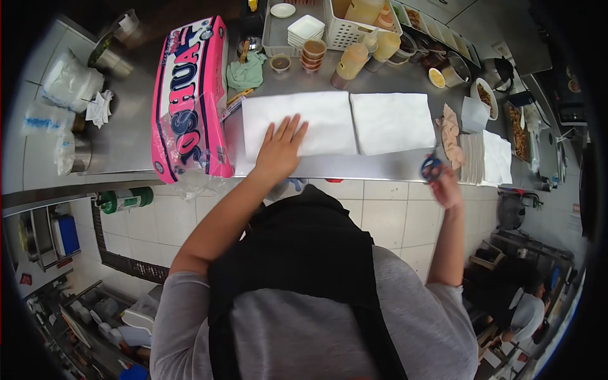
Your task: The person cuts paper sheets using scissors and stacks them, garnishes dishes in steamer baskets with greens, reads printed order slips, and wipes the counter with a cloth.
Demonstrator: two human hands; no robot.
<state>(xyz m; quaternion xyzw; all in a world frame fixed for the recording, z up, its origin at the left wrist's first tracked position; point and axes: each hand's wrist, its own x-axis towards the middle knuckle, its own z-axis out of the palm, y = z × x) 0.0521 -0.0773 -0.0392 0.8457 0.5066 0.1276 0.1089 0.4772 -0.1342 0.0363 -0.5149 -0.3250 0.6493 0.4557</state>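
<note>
My left hand [280, 149] lies flat with its fingers spread on a stack of white paper sheets [323, 120] at the counter's middle. Beside it, to the right, sits a second white stack [392, 120]. My right hand [445, 187] holds blue-handled scissors [431, 168] near the counter's front edge, below a crumpled pinkish cloth [450, 136]. A large pink package [193, 95] lettered "JOSHUA" stands left of the sheets, with clear plastic wrap at its lower end.
Behind the sheets are a green cloth [247, 71], stacked sauce cups [313, 54], bottles [350, 64] and a white basket [339, 35]. Folded napkins [472, 158] lie at the right. Another person [525, 313] is at the lower right, apart from my hands.
</note>
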